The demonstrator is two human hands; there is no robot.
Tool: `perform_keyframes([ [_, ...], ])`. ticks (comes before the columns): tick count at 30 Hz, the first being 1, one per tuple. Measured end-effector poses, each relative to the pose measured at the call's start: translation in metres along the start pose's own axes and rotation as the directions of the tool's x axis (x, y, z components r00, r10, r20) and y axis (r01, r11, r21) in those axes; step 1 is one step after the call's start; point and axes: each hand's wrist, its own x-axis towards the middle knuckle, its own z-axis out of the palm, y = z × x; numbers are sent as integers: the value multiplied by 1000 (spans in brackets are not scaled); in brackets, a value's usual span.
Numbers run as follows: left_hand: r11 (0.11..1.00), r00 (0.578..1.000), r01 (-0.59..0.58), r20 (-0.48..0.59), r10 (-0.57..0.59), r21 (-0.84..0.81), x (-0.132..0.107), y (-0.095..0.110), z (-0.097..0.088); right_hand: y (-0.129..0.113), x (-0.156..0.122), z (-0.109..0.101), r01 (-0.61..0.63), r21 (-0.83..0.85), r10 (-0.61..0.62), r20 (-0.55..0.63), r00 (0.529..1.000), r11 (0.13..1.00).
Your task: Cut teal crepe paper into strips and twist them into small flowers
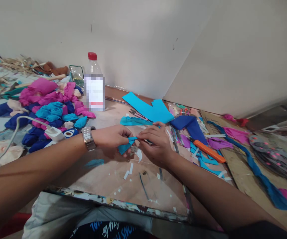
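Note:
A small piece of light-blue crepe paper (125, 146) is pinched in my left hand (113, 136), its narrow end pointing right. The fingertips of my right hand (157, 142) close on that narrow end, partly hiding it. Just beyond my hands lies a ruffled light-blue strip (135, 121). Behind it are small thread snips (140, 115) and a large folded sheet of light-blue crepe paper (155, 111). Dark-blue crepe paper (189, 124) lies right of my right hand.
Left stands a heap of pink, blue and cream paper flowers (51, 109), with a bottle (93, 86) and a white charger (55, 133) near it. An orange utility knife (208, 151) lies right among paper scraps. The board's front edge (123, 204) is close to my body.

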Motion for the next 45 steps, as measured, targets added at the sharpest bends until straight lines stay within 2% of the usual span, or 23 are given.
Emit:
perform_keyframes([
  [4,995,1000,-8,-12,9,103,1,0,0,0,0,0,0,6,0,-3,1000,1000],
  [9,1000,1000,4,-25,-4,-11,2,-3,3,-1,0,-1,-17,15,17,27,999,1000],
  [14,1000,999,-18,-40,18,19,1,-2,3,0,-1,-1,4,17,-4,29,1000,1000],
  [24,995,997,74,24,-72,-64,-1,1,2,-3,1,-3,31,21,-32,46,998,999],
  [31,991,994,98,56,-93,-92,-3,7,1,-4,3,-4,75,28,-75,7,997,997],
  [36,983,996,76,55,-68,-168,-3,4,0,-3,3,-4,86,30,-86,12,996,996],
  [40,986,998,45,53,-37,-160,0,-2,-1,-1,3,-4,120,39,-120,2,993,992],
  [45,975,996,57,75,-42,-212,0,-5,-3,-2,2,-4,112,49,-112,-2,994,993],
])
